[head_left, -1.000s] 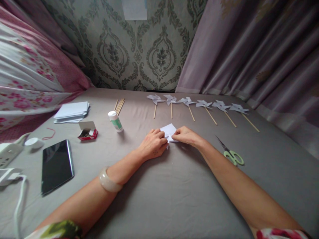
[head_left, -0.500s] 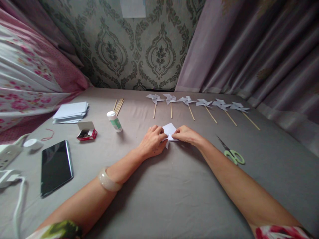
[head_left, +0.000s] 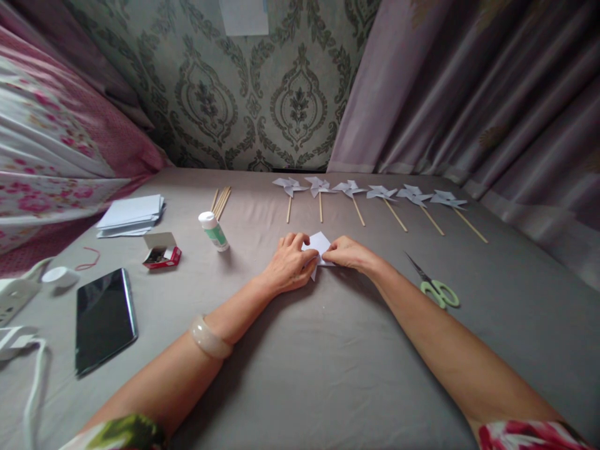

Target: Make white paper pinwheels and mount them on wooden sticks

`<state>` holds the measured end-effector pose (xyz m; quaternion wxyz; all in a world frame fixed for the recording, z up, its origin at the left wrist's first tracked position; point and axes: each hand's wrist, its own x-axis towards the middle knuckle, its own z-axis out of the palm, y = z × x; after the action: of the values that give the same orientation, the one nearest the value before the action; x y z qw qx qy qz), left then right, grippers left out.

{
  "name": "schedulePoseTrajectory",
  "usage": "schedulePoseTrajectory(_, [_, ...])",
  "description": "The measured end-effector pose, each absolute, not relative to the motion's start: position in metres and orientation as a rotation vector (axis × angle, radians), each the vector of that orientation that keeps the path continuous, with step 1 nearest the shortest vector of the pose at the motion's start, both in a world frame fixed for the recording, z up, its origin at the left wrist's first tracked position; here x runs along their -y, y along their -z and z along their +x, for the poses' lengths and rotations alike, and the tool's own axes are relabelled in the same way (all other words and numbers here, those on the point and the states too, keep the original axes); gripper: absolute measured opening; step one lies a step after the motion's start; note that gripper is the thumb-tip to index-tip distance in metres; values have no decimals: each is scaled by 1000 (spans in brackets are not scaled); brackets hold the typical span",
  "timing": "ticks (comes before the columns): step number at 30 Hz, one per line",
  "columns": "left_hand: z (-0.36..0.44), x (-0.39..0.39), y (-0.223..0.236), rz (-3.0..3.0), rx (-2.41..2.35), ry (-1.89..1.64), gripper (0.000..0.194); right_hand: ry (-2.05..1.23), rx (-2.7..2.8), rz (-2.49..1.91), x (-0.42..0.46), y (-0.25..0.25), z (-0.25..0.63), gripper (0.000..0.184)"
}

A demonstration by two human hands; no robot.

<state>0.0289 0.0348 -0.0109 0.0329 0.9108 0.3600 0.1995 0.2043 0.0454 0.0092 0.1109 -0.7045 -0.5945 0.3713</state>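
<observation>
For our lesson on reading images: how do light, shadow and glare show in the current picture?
Head view: white paper looks bright against the grey cloth; soft shadow lies beside the left forearm. Head view: glossy highlights on the bangle, faint reflections on the phone screen.

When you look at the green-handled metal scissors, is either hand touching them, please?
No, the scissors lie apart on the grey cloth, while the left hand and right hand touch the folded white paper.
</observation>
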Motion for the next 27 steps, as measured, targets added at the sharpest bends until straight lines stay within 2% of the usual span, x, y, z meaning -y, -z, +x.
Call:
schedulePoseTrajectory(15, [35,-33,11,2913,-1126,-552,31,-1066,1764,-2075,-44,-14,203,10])
schedulePoseTrajectory(22, [40,-35,10,2765,-1230,-560,30,-1070,1735,-2044,-36,-16,208,22])
schedulePoseTrajectory(27, [41,-36,8,2729,-1250,-536,29,-952,1662,-1992,-23,-21,228,25])
